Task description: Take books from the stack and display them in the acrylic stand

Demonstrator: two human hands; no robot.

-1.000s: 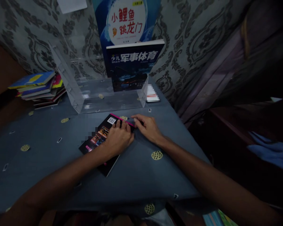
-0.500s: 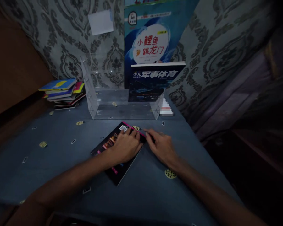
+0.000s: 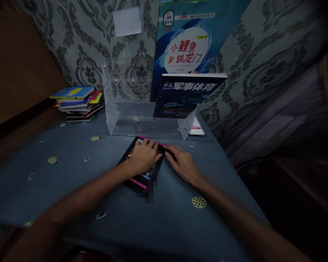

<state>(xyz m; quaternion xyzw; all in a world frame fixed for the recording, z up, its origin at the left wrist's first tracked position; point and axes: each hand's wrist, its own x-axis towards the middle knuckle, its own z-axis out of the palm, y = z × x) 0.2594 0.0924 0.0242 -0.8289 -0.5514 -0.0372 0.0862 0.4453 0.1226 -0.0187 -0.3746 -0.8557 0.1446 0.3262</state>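
Observation:
A dark book (image 3: 139, 183) with a pink edge and coloured pictures on its cover lies at a slant on the cloth-covered table. My left hand (image 3: 144, 156) rests on its upper part, fingers stretched out over the cover, hiding much of it. At the book's upper right corner, my right hand (image 3: 183, 163) has its thumb and forefinger closed at the edge. Just beyond both hands stands a clear acrylic book stand (image 3: 150, 128). A dark blue book (image 3: 184, 96) with white lettering leans in its right side.
Behind the stand, a large blue book (image 3: 187, 47) stands against the patterned wall. A pile of books (image 3: 75, 103) sits at the left back. A small white object (image 3: 196, 127), partly blurred, is beside the stand's right end. Dark fabric hangs at the right.
The book under my hands has turned slightly counterclockwise and shifted toward the stand. Both hands have moved with it. The camera view has shifted a little.

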